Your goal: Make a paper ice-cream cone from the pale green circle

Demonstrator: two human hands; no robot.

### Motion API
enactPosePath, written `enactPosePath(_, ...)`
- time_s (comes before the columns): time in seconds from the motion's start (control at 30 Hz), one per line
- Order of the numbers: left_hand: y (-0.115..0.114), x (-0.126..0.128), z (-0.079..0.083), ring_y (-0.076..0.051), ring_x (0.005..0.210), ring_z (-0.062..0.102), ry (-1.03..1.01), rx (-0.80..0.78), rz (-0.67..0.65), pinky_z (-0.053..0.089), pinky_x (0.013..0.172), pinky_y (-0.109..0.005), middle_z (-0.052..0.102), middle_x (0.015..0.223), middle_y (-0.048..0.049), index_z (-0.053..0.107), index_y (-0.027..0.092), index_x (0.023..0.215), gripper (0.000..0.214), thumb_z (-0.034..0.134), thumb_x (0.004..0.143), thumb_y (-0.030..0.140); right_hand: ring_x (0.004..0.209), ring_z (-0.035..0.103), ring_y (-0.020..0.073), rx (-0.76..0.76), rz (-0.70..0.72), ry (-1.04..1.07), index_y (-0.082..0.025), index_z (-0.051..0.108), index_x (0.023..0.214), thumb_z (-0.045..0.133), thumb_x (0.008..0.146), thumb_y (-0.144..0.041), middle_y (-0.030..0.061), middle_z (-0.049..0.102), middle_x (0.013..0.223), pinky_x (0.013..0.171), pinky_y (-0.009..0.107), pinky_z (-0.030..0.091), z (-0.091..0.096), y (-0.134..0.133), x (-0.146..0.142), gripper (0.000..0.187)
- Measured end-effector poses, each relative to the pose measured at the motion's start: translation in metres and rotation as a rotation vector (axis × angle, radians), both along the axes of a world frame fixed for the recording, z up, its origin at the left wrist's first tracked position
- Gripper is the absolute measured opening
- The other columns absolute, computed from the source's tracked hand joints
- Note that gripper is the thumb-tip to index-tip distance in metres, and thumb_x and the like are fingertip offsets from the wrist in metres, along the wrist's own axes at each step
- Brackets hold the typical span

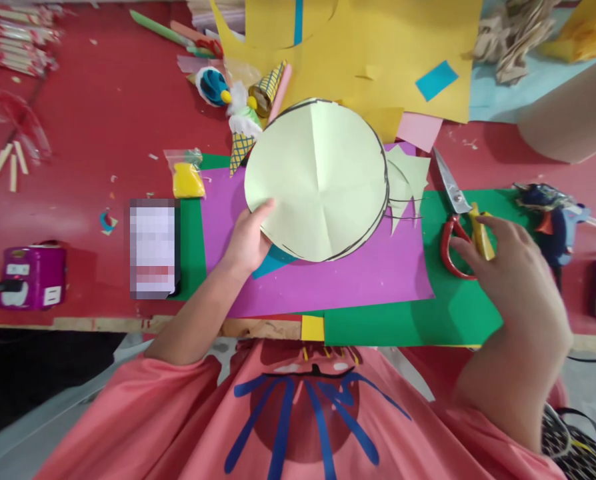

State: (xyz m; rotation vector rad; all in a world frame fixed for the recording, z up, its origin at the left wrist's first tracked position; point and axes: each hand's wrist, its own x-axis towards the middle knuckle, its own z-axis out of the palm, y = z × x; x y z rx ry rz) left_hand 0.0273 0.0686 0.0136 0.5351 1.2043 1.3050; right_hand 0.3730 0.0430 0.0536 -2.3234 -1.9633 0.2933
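My left hand (pixel 251 240) grips the lower left edge of a pale green paper disc (pixel 348 173), thumb on top and fingers underneath. The disc has fold creases and a dark pen line along much of its edge. It is held over a purple sheet (pixel 378 273). My right hand (pixel 523 273) hovers with fingers apart above red-handled scissors (pixel 451 183) and a small yellow object (pixel 482 233), whose kind I cannot make out. The thumb overlaps the scissors' handle; whether it touches is unclear. Jagged pale green paper scraps (pixel 409 177) lie beside the disc.
A green sheet (pixel 378 327) lies under the purple one. A phone (pixel 153 250), a bag of yellow material (pixel 187 175) and a purple power socket box (pixel 32 277) are on the left. Paper cone crafts (pixel 243 140) and yellow sheets (pixel 378 40) lie behind; a glue gun (pixel 558 230) is right.
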Motion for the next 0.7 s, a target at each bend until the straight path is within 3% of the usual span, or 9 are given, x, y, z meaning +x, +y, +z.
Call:
enactPosePath(0.07, 0.000, -0.001, 0.001, -0.027, 0.127, 0.051, -0.011, 0.001, 0.024, 0.047, 0.104, -0.037, 0.071, 0.106, -0.0058, 0.067, 0.017, 0.100, 0.026, 0.066, 0.076, 0.028, 0.114, 0.058, 0.0376, -0.047, -0.027, -0.060, -0.020, 0.048, 0.136, 0.064, 0.081, -0.040, 0.0174, 0.060, 0.123, 0.095, 0.051, 0.048, -0.009, -0.002, 0.011, 0.061)
enactPosePath(0.23, 0.000, -0.002, 0.005, -0.027, 0.129, 0.049, -0.054, 0.010, 0.059, 0.046, 0.105, -0.038, 0.071, 0.106, -0.0061, 0.067, 0.017, 0.097, 0.023, 0.066, 0.076, 0.026, 0.112, 0.058, 0.0346, 0.065, -0.034, -0.138, -0.020, 0.045, 0.139, 0.064, 0.081, -0.039, 0.0169, 0.058, 0.119, 0.097, 0.045, 0.046, -0.028, 0.010, 0.016, 0.064)
enactPosePath(0.4, 0.000, -0.004, 0.005, -0.026, 0.132, 0.045, -0.054, 0.020, 0.068, 0.045, 0.106, -0.039, 0.069, 0.111, -0.0053, 0.067, 0.021, 0.096, 0.018, 0.065, 0.079, 0.028, 0.092, 0.063, 0.0310, -0.075, 0.040, -0.177, -0.031, 0.038, 0.143, 0.055, 0.084, -0.054, 0.0116, 0.059, 0.108, 0.076, 0.040, 0.051, -0.023, 0.024, 0.025, 0.066)
enactPosePath(0.47, 0.000, -0.005, 0.004, -0.026, 0.134, 0.044, -0.046, 0.030, 0.065, 0.045, 0.107, -0.038, 0.069, 0.114, -0.0045, 0.067, 0.023, 0.096, 0.018, 0.064, 0.080, 0.030, 0.081, 0.062, 0.0276, -0.121, 0.102, -0.181, -0.033, 0.041, 0.141, 0.054, 0.083, -0.057, 0.0080, 0.060, 0.096, 0.068, 0.036, 0.049, -0.020, 0.027, 0.032, 0.065)
enactPosePath(0.57, 0.000, -0.006, 0.004, -0.026, 0.136, 0.041, -0.064, 0.059, 0.068, 0.044, 0.108, -0.038, 0.068, 0.115, -0.0046, 0.067, 0.023, 0.097, 0.018, 0.063, 0.081, 0.030, 0.068, 0.059, 0.0210, -0.069, 0.123, -0.101, -0.032, 0.054, 0.130, 0.062, 0.079, -0.052, 0.0029, 0.059, 0.082, 0.062, 0.031, 0.044, -0.019, 0.030, 0.039, 0.055)
enactPosePath(0.7, 0.001, -0.005, 0.005, -0.025, 0.136, 0.042, -0.064, 0.071, 0.079, 0.043, 0.109, -0.038, 0.067, 0.118, -0.0041, 0.067, 0.023, 0.099, 0.018, 0.060, 0.083, 0.029, 0.073, 0.061, 0.0182, 0.055, 0.126, 0.084, -0.027, 0.066, 0.115, 0.069, 0.073, -0.039, 0.0025, 0.065, 0.085, 0.068, 0.030, 0.046, -0.018, 0.028, 0.039, 0.044)
